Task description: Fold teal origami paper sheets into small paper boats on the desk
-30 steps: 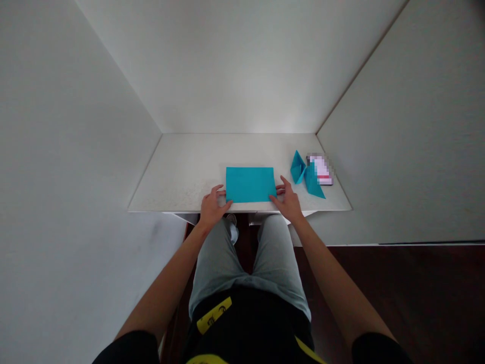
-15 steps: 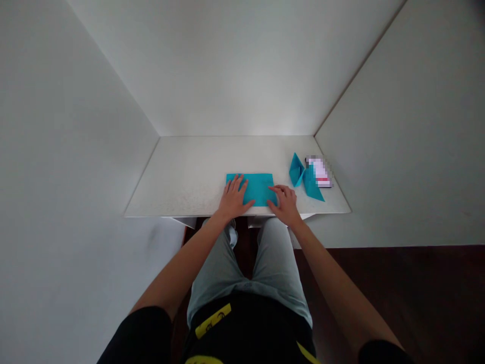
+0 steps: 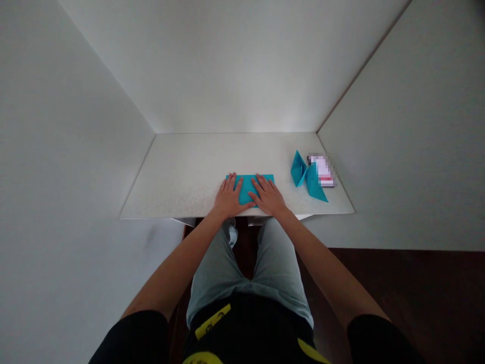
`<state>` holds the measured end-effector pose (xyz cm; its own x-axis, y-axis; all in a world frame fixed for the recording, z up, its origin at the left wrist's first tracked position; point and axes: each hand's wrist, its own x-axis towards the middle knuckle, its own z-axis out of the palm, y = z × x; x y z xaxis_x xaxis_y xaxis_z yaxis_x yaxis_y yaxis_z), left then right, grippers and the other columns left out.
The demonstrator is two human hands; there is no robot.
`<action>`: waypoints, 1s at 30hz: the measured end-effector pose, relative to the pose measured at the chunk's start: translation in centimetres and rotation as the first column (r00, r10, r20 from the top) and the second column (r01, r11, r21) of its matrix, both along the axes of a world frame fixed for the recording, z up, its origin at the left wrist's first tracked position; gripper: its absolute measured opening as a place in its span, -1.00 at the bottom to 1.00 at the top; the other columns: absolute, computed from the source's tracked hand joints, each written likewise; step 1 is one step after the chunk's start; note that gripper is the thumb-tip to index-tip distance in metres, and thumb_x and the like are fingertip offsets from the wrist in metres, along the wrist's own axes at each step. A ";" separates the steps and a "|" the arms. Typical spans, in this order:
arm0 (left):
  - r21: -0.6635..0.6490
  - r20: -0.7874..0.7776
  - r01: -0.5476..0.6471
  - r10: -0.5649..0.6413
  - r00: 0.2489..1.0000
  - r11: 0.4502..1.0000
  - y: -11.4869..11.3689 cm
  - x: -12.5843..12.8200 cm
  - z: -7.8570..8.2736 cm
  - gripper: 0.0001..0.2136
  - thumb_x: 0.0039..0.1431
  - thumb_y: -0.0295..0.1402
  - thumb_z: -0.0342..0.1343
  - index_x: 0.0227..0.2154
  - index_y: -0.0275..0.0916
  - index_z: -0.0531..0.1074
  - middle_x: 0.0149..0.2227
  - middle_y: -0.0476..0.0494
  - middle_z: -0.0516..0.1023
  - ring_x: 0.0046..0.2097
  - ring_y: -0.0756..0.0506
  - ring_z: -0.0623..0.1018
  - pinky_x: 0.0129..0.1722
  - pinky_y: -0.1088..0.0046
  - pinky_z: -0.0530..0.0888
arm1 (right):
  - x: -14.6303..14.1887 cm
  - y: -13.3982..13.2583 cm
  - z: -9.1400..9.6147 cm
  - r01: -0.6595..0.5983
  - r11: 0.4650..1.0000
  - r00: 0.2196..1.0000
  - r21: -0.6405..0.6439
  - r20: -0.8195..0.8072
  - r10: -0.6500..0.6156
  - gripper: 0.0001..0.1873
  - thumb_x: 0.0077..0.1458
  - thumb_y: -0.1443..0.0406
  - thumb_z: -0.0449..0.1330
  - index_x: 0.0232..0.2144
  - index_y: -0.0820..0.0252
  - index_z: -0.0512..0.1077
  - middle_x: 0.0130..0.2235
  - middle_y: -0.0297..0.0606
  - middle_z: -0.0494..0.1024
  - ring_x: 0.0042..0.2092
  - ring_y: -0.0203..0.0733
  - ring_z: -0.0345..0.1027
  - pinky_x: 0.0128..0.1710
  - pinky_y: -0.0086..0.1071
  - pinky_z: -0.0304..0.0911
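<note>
Left hand (image 3: 229,197), right hand (image 3: 268,197): fingers spread flat, pressing, not gripping. Teal origami paper (image 3: 247,188) beneath both, long axis crosswise, near front edge of white desk (image 3: 182,202). Folded teal origami model (image 3: 307,174) right of right hand, apart.

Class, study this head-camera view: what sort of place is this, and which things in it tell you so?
Probably a small desk nook at home: a white desktop fits between plain white walls, above a dark wood floor, with teal folding paper on it.

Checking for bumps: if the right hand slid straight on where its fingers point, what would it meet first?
The blue folded paper under the right hand; past that, the white tabletop, then the back wall, though depth is unclear.
</note>
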<state>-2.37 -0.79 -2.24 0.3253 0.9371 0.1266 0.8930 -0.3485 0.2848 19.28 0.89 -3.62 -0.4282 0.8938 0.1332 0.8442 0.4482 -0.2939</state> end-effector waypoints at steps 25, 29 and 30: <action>-0.034 0.037 0.020 -0.019 0.999 0.999 -1.7 1.4 0.6 -0.35 0.51 -0.10 -0.06 0.54 -0.27 0.15 0.58 -0.31 0.11 0.61 -0.33 0.07 0.59 -0.07 -0.01 | 2.5 -2.4 0.1 0.070 0.996 0.997 0.060 -0.019 -0.069 -0.22 0.54 -0.05 -0.14 0.57 0.26 0.06 0.58 0.04 0.09 0.59 0.17 -0.06 0.58 0.25 -0.24; -0.060 0.017 0.137 -0.136 0.991 0.989 -0.6 -0.8 0.5 -0.35 0.51 -0.08 -0.03 0.54 -0.19 0.16 0.60 -0.20 0.09 0.61 -0.29 0.05 0.60 -0.02 -0.02 | 4.5 -4.8 0.9 -0.120 0.993 0.992 0.019 0.037 0.119 -0.06 0.40 -0.24 0.08 0.56 0.16 0.11 0.58 0.00 0.09 0.58 0.18 -0.03 0.59 0.19 -0.23; -0.062 0.010 0.156 -0.155 0.988 0.986 -0.4 -1.4 0.6 -0.37 0.51 -0.08 -0.03 0.54 -0.17 0.18 0.60 -0.18 0.08 0.61 -0.28 0.05 0.60 -0.01 -0.02 | 4.9 -5.3 0.9 -0.145 0.989 0.989 0.019 0.042 0.144 0.01 0.34 -0.27 0.15 0.57 0.15 0.10 0.58 0.01 0.08 0.58 0.20 -0.03 0.59 0.19 -0.23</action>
